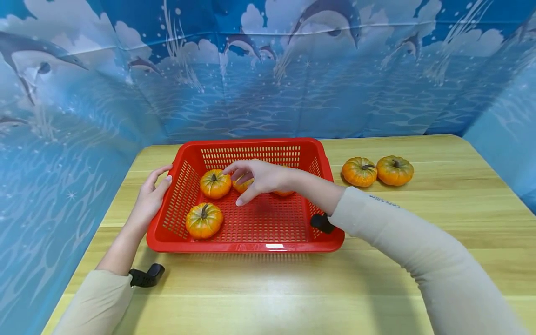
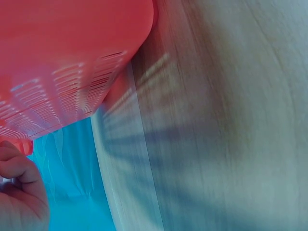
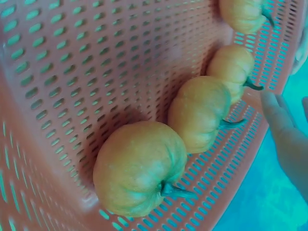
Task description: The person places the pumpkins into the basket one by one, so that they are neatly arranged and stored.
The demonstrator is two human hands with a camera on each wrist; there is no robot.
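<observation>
A red plastic basket (image 1: 247, 247) with slotted walls stands on the table and holds several small orange pumpkins. My left hand (image 1: 151, 197) grips the basket's left rim, with thumb and fingers at the edge. Above the basket's middle, my right hand (image 1: 261, 177) hovers with loosely bent, parted fingers and nothing between them. It partly hides a pumpkin (image 1: 242, 186) behind its fingers and another (image 1: 284, 191) behind its wrist. Two more pumpkins sit in the left part, one at the back (image 1: 215, 184) and one in front (image 1: 204, 220). Pumpkin stems (image 3: 178, 191) show in the right wrist view.
Two pumpkins, one with a dark curved stem (image 1: 359, 171) and one beside it (image 1: 395, 170), lie on the wooden table (image 1: 444, 223) right of the basket. A blue curtain printed with dolphins (image 1: 268, 102) hangs behind the table and along its sides.
</observation>
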